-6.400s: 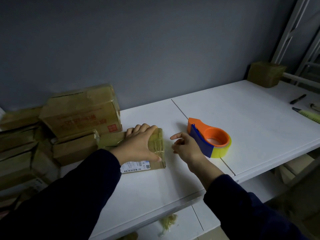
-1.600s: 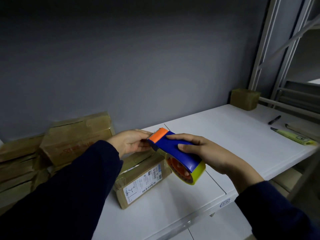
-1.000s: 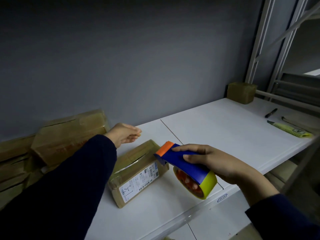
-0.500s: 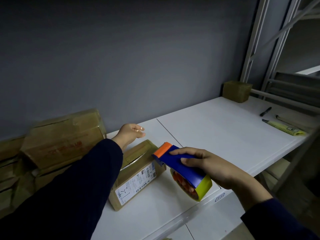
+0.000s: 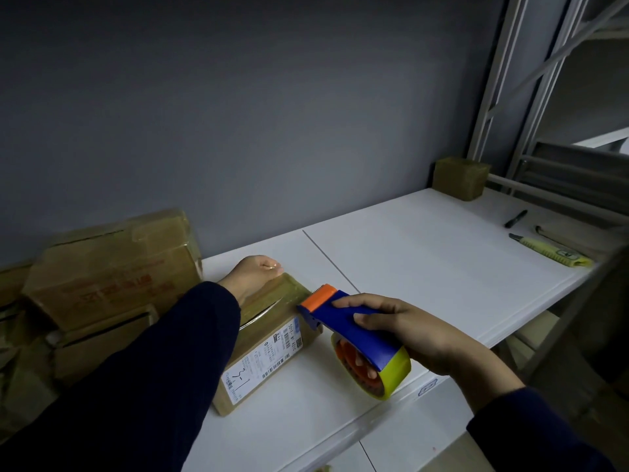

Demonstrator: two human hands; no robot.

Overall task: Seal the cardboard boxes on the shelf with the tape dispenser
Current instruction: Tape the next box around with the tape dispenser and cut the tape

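Note:
A small cardboard box (image 5: 269,338) with a white shipping label on its near side lies on the white shelf (image 5: 425,267). My left hand (image 5: 253,275) rests on the box's far top corner, fingers curled over the edge. My right hand (image 5: 405,332) grips the blue and orange tape dispenser (image 5: 354,338), which carries a yellow tape roll. The dispenser's orange toothed end touches the box's right top edge.
Several taped cardboard boxes (image 5: 105,267) are stacked at the left against the grey wall. A small brown box (image 5: 461,178) sits at the far right corner. A black pen (image 5: 515,218) and a yellow cutter (image 5: 551,254) lie on the right. Metal rack posts (image 5: 503,80) rise behind.
My right hand has brought the dispenser down to the box's right edge. My left hand has settled onto the box's far corner.

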